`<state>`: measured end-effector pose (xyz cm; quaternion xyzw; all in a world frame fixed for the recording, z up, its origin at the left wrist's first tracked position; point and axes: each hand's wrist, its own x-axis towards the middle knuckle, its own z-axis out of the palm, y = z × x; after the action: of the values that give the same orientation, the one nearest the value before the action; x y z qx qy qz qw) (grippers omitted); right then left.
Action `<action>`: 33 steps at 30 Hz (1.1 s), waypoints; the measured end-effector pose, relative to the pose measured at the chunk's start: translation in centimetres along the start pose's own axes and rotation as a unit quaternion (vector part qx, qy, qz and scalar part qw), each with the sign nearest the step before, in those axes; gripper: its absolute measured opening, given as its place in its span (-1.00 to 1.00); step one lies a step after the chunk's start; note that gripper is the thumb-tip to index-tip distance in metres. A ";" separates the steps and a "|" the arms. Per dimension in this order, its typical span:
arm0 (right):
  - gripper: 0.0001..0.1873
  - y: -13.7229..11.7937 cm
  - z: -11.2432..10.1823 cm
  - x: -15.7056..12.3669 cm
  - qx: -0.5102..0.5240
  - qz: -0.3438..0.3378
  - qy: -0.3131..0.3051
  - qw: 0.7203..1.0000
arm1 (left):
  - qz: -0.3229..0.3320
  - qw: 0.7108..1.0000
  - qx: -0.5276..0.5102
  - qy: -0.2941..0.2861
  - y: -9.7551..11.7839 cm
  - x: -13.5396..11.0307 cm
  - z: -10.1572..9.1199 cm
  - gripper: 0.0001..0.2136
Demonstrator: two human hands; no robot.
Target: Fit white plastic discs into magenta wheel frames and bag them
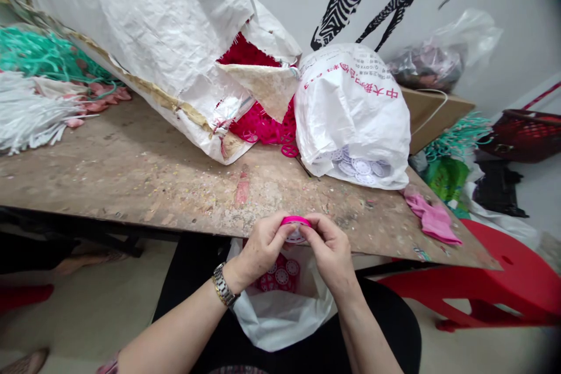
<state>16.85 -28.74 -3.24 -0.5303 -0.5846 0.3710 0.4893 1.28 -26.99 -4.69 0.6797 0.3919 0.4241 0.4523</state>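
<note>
Both my hands pinch one small pink plastic wheel with a white disc under it, held at the table's near edge. My left hand, with a metal watch on the wrist, grips its left side. My right hand grips its right side. Below them, a white plastic bag on my lap holds several pink-and-white wheels. On the table, a big white woven sack spills pink wheels. Beside it a white printed bag holds white discs.
The worn wooden table carries white and green plastic strips at the left and a pink cloth at the right. A red plastic stool stands to the right. A cardboard box and more bags sit behind.
</note>
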 end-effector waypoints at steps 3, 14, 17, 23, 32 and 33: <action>-0.82 0.3 -0.1 0.3 0.021 0.024 -0.013 0.999 | -0.035 0.999 -0.020 -0.021 0.1 0.1 -0.1 -0.72; -0.78 0.4 0.1 0.8 -0.031 0.034 -0.075 0.996 | -0.048 0.998 0.030 -0.032 0.6 0.9 -1.5 -0.72; -0.75 0.6 0.5 0.4 -0.034 0.036 -0.067 0.997 | -0.055 0.998 0.030 -0.002 0.2 0.9 -1.2 -0.73; -0.75 1.5 1.1 -0.1 0.040 0.065 -0.037 0.996 | -0.108 0.992 -0.064 0.003 -0.5 0.8 -1.0 -0.72; -0.74 1.1 0.5 0.2 0.018 0.041 -0.019 0.999 | -0.144 0.976 -0.159 -0.030 -0.1 0.9 -1.0 -0.76; -0.74 1.1 0.6 0.2 0.022 0.046 -0.018 0.999 | -0.153 0.970 -0.186 -0.018 -0.1 0.9 -0.8 -0.75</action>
<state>16.57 -28.36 -4.40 -0.5387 -0.5599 0.4156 0.4728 0.79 -25.92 -4.42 0.5232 0.3969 0.4029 0.6375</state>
